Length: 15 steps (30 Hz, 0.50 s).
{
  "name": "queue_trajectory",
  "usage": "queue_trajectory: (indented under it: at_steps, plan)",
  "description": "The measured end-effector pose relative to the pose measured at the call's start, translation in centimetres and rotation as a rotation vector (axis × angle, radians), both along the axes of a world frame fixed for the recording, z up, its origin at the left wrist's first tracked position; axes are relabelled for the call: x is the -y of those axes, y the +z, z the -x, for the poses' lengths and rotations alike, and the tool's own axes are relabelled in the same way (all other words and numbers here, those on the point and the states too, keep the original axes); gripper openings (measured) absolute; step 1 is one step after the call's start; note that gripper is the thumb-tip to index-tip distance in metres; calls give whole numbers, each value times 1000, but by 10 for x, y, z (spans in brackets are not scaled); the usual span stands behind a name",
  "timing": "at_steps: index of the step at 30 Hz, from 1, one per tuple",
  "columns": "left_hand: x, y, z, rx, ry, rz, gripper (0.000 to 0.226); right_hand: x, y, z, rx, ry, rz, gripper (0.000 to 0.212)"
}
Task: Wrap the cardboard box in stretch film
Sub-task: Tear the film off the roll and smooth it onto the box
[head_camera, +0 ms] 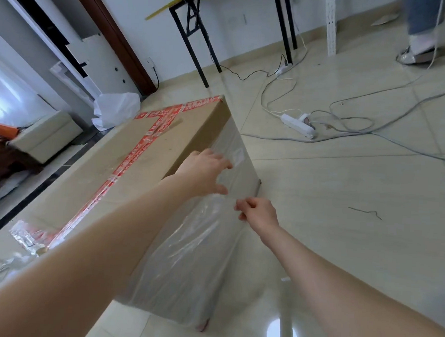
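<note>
Bright, even daylight indoors. Strongest light comes from the window (pixel 1 97) far left, blown out to white. The glossy floor (pixel 344 187) carries a hard white glare patch near the bottom edge. Shadows are soft and faint. Pale glints on the stretch film (pixel 186 249). Wide-angle bending: the door frame (pixel 115 34) and wall lines lean toward the edges. Slight motion blur on the left hand (pixel 203 171) fingertips and the person's legs (pixel 422 26), top right.

Single view, worn on head, wide-angle. Faces forward and down, frame tilted. Box (pixel 139 169) close, lower left and centre; floor (pixel 344 187) right; wall (pixel 229 27) far, top.
</note>
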<state>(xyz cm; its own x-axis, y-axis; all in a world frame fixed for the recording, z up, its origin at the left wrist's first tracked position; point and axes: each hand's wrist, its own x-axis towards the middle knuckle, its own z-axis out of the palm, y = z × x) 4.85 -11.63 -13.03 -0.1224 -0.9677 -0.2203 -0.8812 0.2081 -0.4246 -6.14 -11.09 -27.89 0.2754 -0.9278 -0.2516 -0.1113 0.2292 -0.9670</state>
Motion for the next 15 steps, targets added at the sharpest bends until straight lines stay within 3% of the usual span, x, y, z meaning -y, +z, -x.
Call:
queue_trajectory:
  at_steps: [4,8,10,13,15]
  plan:
    - [4,-9,19,130,-70,-169,99,2,6,9,-12,72,20,26]
    - [15,-29,18,134,-87,-285,108,10,-1,7,-2,102,45,23]
    - [23,-42,13,35,-24,-366,110,13,-4,5,-10,127,75,21]
    - [33,-61,8,-237,167,-532,96,16,-11,1,50,125,94,27]
    - [37,-67,3,-246,140,-566,59,19,-16,0,91,134,103,29]
